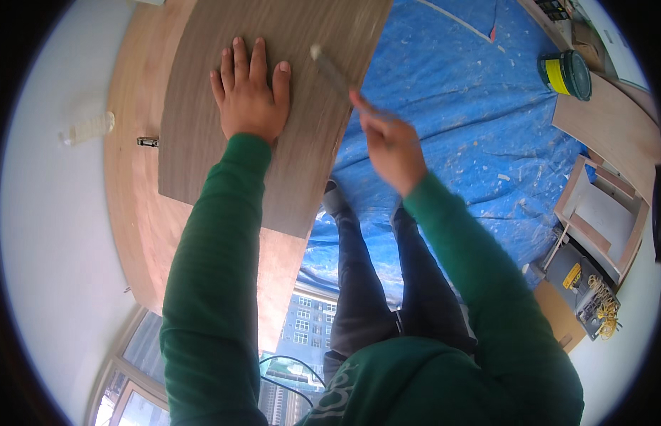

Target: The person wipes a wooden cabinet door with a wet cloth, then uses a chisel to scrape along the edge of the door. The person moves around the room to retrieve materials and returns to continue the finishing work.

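Note:
My left hand [253,96] lies flat with fingers spread on a brown wood-grain panel [302,149]. A slim greyish stick-like tool with a pale rounded tip [333,74] is gripped in my right hand [394,149]. Motion blurs the tool, so its exact kind is unclear. Its tip hangs over the panel near the right long edge; whether it touches the wood cannot be told. The panel rests on a lighter plywood surface [142,234]. Beside its left edge is a small metal hinge [148,142].
A clear plastic bottle [89,129] is by the wall at left. Blue sheeting [451,142] covers the floor. At right stand a dark green bucket [566,75] with a yellow label, a wooden cabinet frame [570,192] and a coil of yellowish cord [603,309]. A window [135,383] is at lower left.

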